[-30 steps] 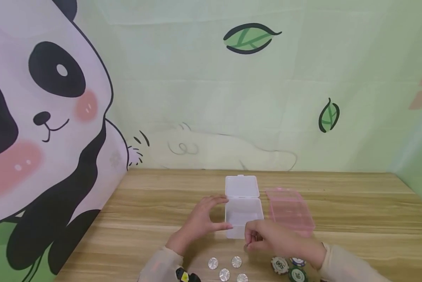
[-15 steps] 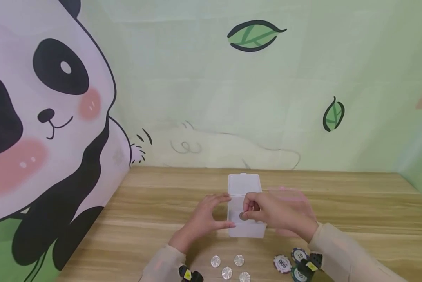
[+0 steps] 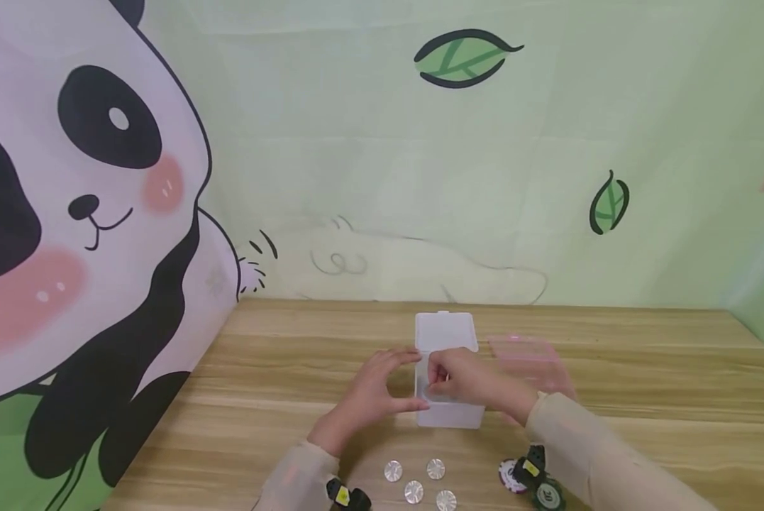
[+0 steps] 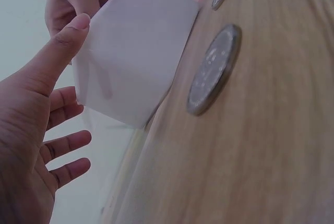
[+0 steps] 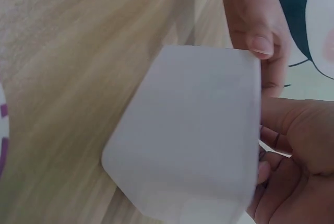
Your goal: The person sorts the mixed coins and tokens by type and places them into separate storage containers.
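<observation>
An open white box (image 3: 449, 415) stands on the table, its lid (image 3: 445, 331) folded back. My left hand (image 3: 369, 390) holds the box's left side, thumb near the front corner and index finger near the back; in the left wrist view the thumb of this left hand (image 4: 31, 109) lies on the rim of the box (image 4: 135, 51). My right hand (image 3: 467, 380) is over the box's inside, thumb and index finger pinched low around a coin that is barely visible. In the right wrist view the wall of the box (image 5: 188, 130) hides the fingertips of the right hand (image 5: 308, 156).
Several silver coins (image 3: 413, 492) lie in front of the box. A pink see-through box (image 3: 535, 362) stands right of it, partly behind the right arm. Poker chips (image 3: 548, 495) lie at the front right, partly covered by the right wrist's camera. A panda-print cloth (image 3: 330, 142) hangs behind.
My right hand has moved from in front of the white box up over its inside, then slightly left and lower with the coin. My left hand has stayed at the box's side.
</observation>
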The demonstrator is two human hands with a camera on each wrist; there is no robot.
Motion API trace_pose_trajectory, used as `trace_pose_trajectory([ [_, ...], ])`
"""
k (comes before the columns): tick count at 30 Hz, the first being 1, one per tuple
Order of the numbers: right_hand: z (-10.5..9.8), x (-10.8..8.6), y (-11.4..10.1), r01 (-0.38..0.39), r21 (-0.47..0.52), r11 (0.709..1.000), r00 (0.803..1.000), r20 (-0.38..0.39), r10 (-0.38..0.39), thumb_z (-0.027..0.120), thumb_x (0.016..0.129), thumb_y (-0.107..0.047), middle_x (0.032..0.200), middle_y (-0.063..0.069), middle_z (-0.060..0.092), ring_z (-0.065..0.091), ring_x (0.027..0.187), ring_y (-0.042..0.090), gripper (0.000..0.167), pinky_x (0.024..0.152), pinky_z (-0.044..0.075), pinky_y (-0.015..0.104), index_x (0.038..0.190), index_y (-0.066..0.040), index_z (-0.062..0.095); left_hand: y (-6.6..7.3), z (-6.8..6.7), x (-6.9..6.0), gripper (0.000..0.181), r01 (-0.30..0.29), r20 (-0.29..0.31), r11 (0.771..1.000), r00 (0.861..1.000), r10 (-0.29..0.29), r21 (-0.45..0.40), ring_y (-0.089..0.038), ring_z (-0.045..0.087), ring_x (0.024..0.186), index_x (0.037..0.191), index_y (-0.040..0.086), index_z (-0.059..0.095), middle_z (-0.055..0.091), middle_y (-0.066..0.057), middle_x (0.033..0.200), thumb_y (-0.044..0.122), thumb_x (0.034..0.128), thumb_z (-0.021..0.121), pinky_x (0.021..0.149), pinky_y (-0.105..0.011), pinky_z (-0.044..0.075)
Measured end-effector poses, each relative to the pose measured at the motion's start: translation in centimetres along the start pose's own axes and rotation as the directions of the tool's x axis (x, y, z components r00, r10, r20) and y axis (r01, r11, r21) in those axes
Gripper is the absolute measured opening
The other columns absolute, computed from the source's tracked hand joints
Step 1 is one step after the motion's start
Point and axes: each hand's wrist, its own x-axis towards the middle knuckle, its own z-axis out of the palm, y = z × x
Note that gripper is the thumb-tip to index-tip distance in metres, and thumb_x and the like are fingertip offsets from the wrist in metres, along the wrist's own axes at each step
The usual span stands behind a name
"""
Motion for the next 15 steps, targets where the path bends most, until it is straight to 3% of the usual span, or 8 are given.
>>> trace_pose_trajectory([
  [9,0.9,0.66,0.18,0.06,-0.115,0.992,0.998,0.02,-0.058,0.074,0.079,-0.005,0.063,-0.003,0.058,0.044,0.06,0.001,0.018,0.056,0.039,0.015,0.072,-0.008,0.058,0.2,-0.11,-0.01,0.068,0.002,0.002,1.0,1.0,-0.002,0.004,-0.026,0.048,0.131,0.13,0.015,0.058,0.055,0.0,0.14,0.038,0.0714,0.083,0.109,-0.049,0.038],
  [15,1.11,1.09,0.16,0.064,-0.151,0.986,0.996,0.064,-0.055,0.073,0.079,-0.002,0.066,-0.002,0.059,0.047,0.063,0.003,0.016,0.059,0.042,0.016,0.071,-0.007,0.06,0.16,-0.11,-0.09,0.068,0.007,0.005,1.0,1.0,-0.007,0.005,-0.027,0.047,0.132,0.131,0.014,0.058,0.055,-0.001,0.14,0.038,0.0718,0.082,0.111,-0.053,0.034],
])
